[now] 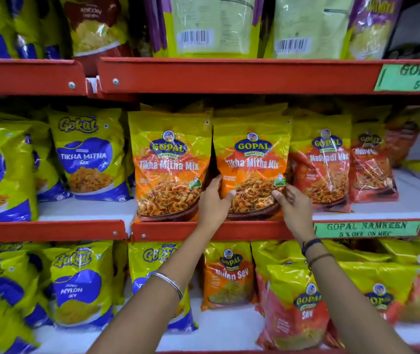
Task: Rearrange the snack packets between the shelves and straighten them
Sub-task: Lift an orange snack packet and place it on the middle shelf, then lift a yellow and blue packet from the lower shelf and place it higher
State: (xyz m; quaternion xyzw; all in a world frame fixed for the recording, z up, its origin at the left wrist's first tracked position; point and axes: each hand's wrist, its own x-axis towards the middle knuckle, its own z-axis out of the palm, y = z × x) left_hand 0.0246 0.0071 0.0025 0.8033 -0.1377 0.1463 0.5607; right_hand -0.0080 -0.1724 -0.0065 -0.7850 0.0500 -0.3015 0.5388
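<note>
- Nearest the camera are the two forearms, reaching up and forward from the bottom edge; a bangle (pixel 170 283) rings the left wrist and dark bands (pixel 312 245) the right.
- The left hand (pixel 212 201) grips the lower left edge of the packet (pixel 252 169), thumb across its front and fingers tucked behind.
- The right hand (pixel 292 203) pinches the lower right corner of the same packet, thumb on the front.
- So the packet sits directly between the hands and just above them, on the middle shelf (pixel 203 229), its base touching the shelf's front lip.
- Its long axis is upright, tilted slightly with the top leaning rightward; both hands are equally near, one at each lower corner.
- Judging by this, the coming move is a small twist and push to square it with its neighbour, which needs both hands to act together.
- Just left of the left hand stands a second Tikha Mitha Mix packet (pixel 170 164), touching the held one: two of these in the front row, with more tops showing behind, number unclear.
- Right of the right hand stand two red Gopal packets (pixel 324 172), the nearer just beside the held one.
- Further left of the left hand are blue-and-yellow Gokul packets (pixel 88 154); at least two show on this shelf.
- Three shelf levels are in view.
</note>
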